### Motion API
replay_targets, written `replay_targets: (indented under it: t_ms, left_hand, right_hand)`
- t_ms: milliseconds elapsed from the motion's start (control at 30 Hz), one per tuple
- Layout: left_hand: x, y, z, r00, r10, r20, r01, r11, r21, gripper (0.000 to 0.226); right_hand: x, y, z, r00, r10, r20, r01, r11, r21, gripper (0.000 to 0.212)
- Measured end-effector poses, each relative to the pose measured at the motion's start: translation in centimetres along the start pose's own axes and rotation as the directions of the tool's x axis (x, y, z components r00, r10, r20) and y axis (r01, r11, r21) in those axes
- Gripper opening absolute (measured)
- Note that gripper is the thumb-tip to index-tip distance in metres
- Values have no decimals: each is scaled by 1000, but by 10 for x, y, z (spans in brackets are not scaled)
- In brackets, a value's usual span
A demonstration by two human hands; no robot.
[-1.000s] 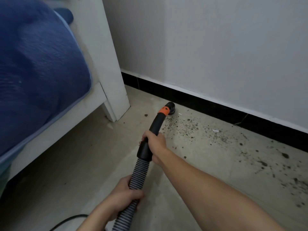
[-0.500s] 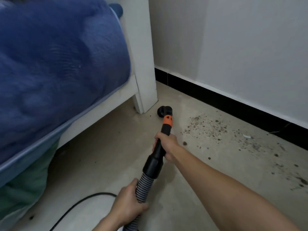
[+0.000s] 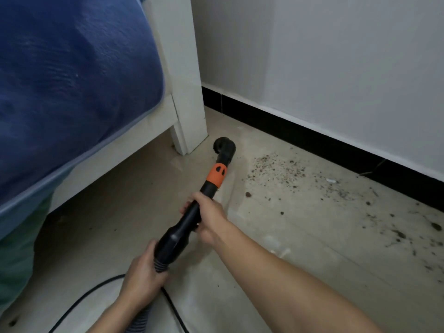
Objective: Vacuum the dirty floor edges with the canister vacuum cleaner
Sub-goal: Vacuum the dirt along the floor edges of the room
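At six o'clock in the view, a black cord (image 3: 174, 310) is seen lying on the floor (image 3: 264, 272) close by the ribbed hose (image 3: 160, 265). The hose end is gripped by the left hand (image 3: 141, 276), whose fingers are curled round it where it meets the wand (image 3: 182, 230). Further out toward twelve, the wand is fully wrapped by the right hand (image 3: 210, 216), just short of an orange collar (image 3: 216, 175). The brush (image 3: 224, 146) is held low, just beside the bed leg (image 3: 191, 131), on its three o'clock side. From one to three o'clock of the brush, dirt (image 3: 276, 168) is strewn along the black skirting (image 3: 312, 140) and appears largely uncollected. The leg could be struck if the brush is swung toward nine. Grit could be flicked under the bed by a hasty sweep. The cord could be snagged if the hose is dragged across it.
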State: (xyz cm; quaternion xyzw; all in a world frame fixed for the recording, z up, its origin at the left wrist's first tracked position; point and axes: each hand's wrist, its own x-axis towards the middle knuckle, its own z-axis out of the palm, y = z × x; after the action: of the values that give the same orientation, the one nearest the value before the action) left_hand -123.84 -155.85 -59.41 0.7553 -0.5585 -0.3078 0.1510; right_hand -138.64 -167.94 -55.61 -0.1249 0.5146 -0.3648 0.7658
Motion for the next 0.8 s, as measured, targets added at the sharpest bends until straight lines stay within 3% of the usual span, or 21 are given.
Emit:
replay_targets:
  t_ms: [133,233,400,567,700,800]
  left_hand:
    - [15,-27,-23,998,13,63,-20,993,117,44]
    - [23,-48,-38,998,-9,64,-1,988,155,33]
    - [38,-57,-48,997,-13,78,-6,971,237,32]
    - [51,-2,-4,991,84,101,-105,968,228,31]
    - [58,54,30,977,199,80,-211,959,188,35]
    - [62,58,31,976,198,89,-211,962,176,34]
  right_hand:
    - [-16,-11,-17,995,39,-97,-12,963,268,23]
    - [-30,26,-27,989,91,-113,-49,941,336,24]
    - [-45,57,-36,981,174,-80,-109,852,513,32]
    - [-17,-12,-73,967,75,-243,29,916,399,28]
    - [-7,-63,-107,961,17,-276,74,946,315,34]
    - [-6,-56,-116,961,17,-276,73,947,312,33]
